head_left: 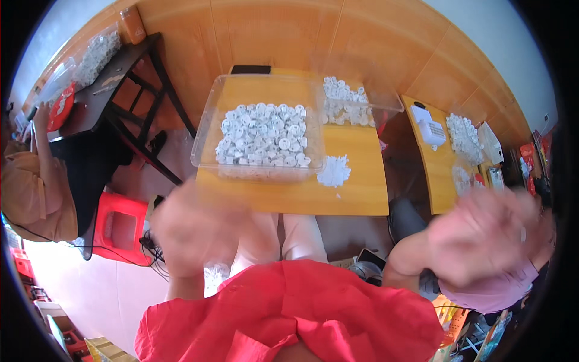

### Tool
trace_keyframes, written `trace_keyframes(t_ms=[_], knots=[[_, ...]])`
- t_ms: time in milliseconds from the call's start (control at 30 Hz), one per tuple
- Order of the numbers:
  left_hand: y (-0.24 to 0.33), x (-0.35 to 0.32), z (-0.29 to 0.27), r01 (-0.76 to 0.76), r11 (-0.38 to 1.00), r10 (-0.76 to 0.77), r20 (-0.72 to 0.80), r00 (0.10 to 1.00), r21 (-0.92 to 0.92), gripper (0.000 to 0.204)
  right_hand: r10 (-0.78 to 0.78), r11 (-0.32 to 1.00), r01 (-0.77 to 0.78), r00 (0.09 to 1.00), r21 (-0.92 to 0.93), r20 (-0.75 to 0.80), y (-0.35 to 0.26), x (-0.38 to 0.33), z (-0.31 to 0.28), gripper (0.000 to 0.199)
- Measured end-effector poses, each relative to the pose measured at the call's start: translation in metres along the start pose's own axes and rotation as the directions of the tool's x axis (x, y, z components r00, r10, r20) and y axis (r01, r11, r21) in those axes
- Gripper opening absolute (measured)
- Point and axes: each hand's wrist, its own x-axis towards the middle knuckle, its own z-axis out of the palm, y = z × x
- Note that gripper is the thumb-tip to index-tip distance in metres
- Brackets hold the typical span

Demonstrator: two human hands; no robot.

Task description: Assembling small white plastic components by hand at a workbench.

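Both my hands are raised and smeared by motion. My left hand (196,220) is up in front of the table's near left corner; its fingers are too blurred to read. Far out to the right, my right hand (476,235) is just as blurred, and I cannot make out anything in it. A clear plastic bin (208,120) stands on the yellow wooden table (356,199), holding a heap of small round white plastic parts (265,134). Right of it lies a pile of slim white pieces (333,171). Behind that, a second clear bin (386,99) has more white parts (347,99).
A black table (102,99) on the left carries a bag of white parts (99,54); a co-worker (39,193) sits there. A red stool (120,226) stands below. On the right are another yellow table (431,175), a white box-shaped device (429,130) and a person in pink (491,292).
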Motion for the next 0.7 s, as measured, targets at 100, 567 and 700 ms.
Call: trace_keyframes(t_ms=[100, 567, 700], knots=[[-0.048, 0.036, -0.024, 0.653, 0.664, -0.665, -0.110, 0.738, 0.364, 0.020, 0.572, 0.812, -0.550, 0.816, -0.194, 0.081, 0.079, -0.075, 0.007, 0.017], [-0.204, -0.019, -0.044, 0.594, 0.470, -0.877, 0.267, 0.400, 0.653, 0.045, 0.767, 0.561, -0.049, 0.407, -0.827, 0.496, 0.120, -0.264, -0.038, 0.048], [-0.206, -0.014, -0.043, 0.564, 0.488, -0.870, 0.319, 0.376, 0.666, 0.046, 0.711, 0.612, 0.007, 0.433, -0.791, 0.554, 0.110, -0.268, -0.035, 0.050]])
